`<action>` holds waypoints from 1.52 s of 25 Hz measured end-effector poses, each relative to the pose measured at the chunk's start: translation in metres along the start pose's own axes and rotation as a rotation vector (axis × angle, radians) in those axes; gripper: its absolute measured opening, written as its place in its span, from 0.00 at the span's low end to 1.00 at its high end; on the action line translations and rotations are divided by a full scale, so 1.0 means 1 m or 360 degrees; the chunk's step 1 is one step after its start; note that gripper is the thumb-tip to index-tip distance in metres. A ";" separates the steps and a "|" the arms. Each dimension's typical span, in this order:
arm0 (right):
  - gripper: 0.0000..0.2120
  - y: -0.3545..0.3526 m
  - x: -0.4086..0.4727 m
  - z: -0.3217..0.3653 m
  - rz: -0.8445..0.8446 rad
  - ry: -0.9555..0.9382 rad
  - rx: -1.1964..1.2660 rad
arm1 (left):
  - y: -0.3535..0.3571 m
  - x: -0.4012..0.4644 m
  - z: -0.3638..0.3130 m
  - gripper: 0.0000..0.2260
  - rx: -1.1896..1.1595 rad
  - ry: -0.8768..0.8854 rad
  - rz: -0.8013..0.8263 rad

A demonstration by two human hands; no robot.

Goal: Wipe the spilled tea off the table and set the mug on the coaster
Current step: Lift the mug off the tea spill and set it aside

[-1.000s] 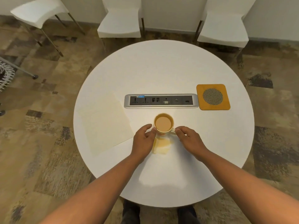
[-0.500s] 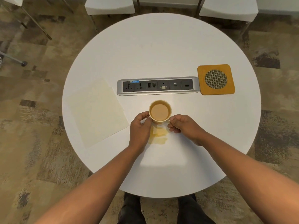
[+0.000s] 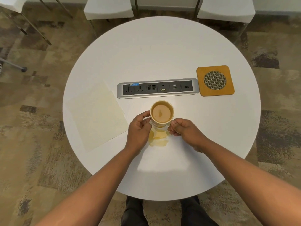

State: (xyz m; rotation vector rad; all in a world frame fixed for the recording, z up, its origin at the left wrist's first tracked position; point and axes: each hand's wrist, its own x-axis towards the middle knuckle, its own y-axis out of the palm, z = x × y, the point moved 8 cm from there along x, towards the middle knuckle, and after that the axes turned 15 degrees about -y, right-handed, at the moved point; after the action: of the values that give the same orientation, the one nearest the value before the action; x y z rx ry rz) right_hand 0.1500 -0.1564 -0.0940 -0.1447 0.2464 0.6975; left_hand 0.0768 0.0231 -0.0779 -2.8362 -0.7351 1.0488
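Tea fills the mug [image 3: 162, 114] nearly to the brim, and the person standing at the round white table [image 3: 162, 51] has both hands on it. The left hand [image 3: 139, 131] curls around the mug's left side, thumb and fingers against the wall, while the right hand [image 3: 183, 130] pinches it at the lower right with thumb and bent fingers, about where a handle would be, though the fingers hide that spot. I cannot tell whether the mug's base rests on the table or is just clear of it. Just in front of the mug, between the two wrists, a yellowish puddle of spilled tea [image 3: 158, 138] spreads on the white surface. A pale cream cloth [image 3: 96, 116] lies flat to the left, its near corner close to the left hand. Beyond the mug, a silver socket strip [image 3: 158, 88] is set into the tabletop, and the orange coaster [image 3: 215, 80] with its round mesh centre sits just beside the strip's right end, well apart from the mug. White chairs [image 3: 108, 7] stand at the far side of the table on patterned carpet [image 3: 32, 144].
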 end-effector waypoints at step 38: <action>0.10 -0.197 -0.142 -0.068 -0.0907 0.0088 0.0192 | 0.271 -0.013 -0.027 0.14 0.0425 0.0078 0.0585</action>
State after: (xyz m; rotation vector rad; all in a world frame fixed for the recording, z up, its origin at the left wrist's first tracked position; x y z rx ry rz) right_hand 0.1612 -0.4084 -0.1110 -0.1111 0.2830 0.1122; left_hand 0.1990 -0.2196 -0.1000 -2.8029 -0.0565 1.0177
